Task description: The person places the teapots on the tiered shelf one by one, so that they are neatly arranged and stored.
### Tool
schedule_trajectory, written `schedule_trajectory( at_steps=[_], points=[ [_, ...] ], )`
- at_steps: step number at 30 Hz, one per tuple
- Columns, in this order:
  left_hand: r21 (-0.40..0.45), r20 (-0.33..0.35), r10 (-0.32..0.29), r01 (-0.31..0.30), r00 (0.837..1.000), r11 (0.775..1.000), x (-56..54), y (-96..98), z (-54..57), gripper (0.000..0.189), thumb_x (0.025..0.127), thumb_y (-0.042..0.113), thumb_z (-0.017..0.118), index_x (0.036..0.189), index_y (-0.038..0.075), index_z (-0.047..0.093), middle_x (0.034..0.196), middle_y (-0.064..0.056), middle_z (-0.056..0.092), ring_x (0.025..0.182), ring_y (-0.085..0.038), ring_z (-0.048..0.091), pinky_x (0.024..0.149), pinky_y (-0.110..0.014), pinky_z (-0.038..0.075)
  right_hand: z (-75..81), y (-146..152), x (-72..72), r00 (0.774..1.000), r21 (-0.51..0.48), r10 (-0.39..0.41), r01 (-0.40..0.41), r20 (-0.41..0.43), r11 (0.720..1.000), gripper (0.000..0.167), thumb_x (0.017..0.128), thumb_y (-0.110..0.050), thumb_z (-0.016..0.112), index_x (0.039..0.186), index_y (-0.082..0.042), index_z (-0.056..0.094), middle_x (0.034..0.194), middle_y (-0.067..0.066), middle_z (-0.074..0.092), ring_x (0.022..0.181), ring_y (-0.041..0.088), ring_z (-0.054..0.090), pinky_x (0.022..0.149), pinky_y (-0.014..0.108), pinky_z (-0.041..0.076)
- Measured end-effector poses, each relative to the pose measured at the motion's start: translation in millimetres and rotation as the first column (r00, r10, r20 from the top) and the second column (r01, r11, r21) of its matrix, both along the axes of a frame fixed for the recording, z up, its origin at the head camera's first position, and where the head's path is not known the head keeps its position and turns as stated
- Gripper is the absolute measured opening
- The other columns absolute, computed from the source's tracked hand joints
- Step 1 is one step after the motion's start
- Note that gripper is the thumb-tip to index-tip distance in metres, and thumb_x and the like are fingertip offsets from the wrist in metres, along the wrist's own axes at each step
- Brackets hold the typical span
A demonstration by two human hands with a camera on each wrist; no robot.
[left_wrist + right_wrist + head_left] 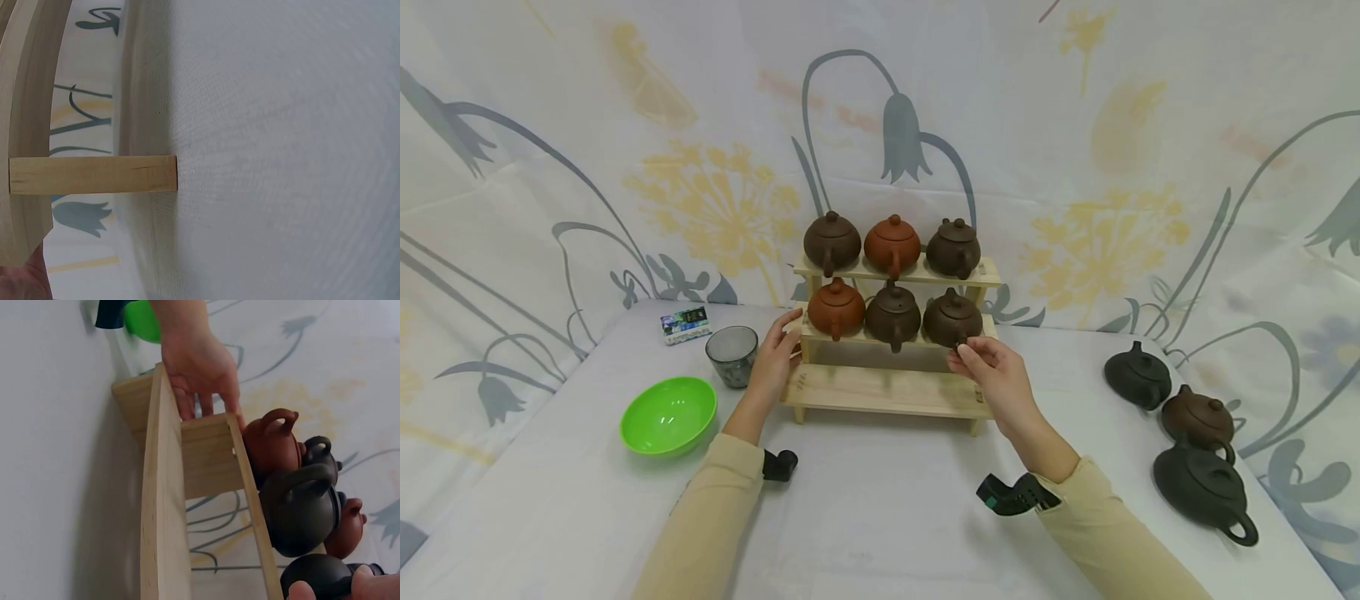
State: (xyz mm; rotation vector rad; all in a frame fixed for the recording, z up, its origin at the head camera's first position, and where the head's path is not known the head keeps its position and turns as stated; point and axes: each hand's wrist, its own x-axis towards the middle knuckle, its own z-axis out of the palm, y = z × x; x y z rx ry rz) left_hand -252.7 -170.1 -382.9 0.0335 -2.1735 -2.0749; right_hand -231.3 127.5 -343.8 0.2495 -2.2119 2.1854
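Note:
My right hand pinches the handle of a dark brown teapot at the right end of the middle tier of a wooden stand. In the right wrist view that dark teapot sits between my thumb and finger at the bottom edge. My left hand touches the stand's left end, its extended fingers against the side in the right wrist view. Beside the held pot stand a dark teapot and a reddish teapot. Three more teapots line the top tier, the reddish one in the middle.
On the left lie a green bowl, a grey glass cup and a small printed box. At the right edge are a black teapot, a brown teapot and a larger black teapot. A patterned cloth hangs behind.

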Motion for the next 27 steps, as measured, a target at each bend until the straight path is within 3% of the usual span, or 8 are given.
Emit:
schedule_trajectory(
  at_steps=[11, 23, 27],
  points=[
    [0.005, 0.002, -0.006, 0.006, 1.0, 1.0, -0.2, -0.5, -1.4, 0.042, 0.102, 0.023, 0.035, 0.143, 0.016, 0.035, 0.128, -0.018, 0.042, 0.119, -0.033, 0.042, 0.099, -0.045, 0.035, -1.6, 5.2, 0.2, 1.0, 0.023, 0.001, -0.001, 0.003, 1.0, 0.03, 0.095, -0.004, 0.052, 0.118, 0.014, 0.046, 0.107, 0.026, 0.058, 0.086, 0.012, 0.065, 0.083, 0.031, 0.049],
    [0.006, -0.003, -0.007, 0.007, 1.0, 1.0, -1.3, -1.3, -2.8, 0.042, 0.102, 0.022, 0.035, 0.143, 0.016, 0.035, 0.13, -0.019, 0.041, 0.122, -0.036, 0.04, 0.099, -0.044, 0.035, -6.3, 49.0, 21.9, 0.997, 0.062, -0.075, 0.075, 0.001, 0.995, 0.043, 0.094, -0.013, 0.057, 0.127, 0.01, 0.042, 0.096, 0.003, 0.064, 0.087, 0.008, 0.064, 0.08, 0.024, 0.05],
    [0.006, -0.009, -0.002, 0.002, 1.0, 1.0, -0.7, -0.4, -2.0, 0.041, 0.102, 0.021, 0.035, 0.143, 0.015, 0.035, 0.128, -0.019, 0.042, 0.121, -0.035, 0.041, 0.099, -0.044, 0.035, -8.1, 65.2, 30.7, 0.995, 0.033, -0.097, 0.097, -0.009, 0.995, 0.044, 0.092, -0.014, 0.059, 0.125, 0.01, 0.042, 0.092, -0.003, 0.065, 0.087, 0.008, 0.064, 0.079, 0.024, 0.05]
  ],
)
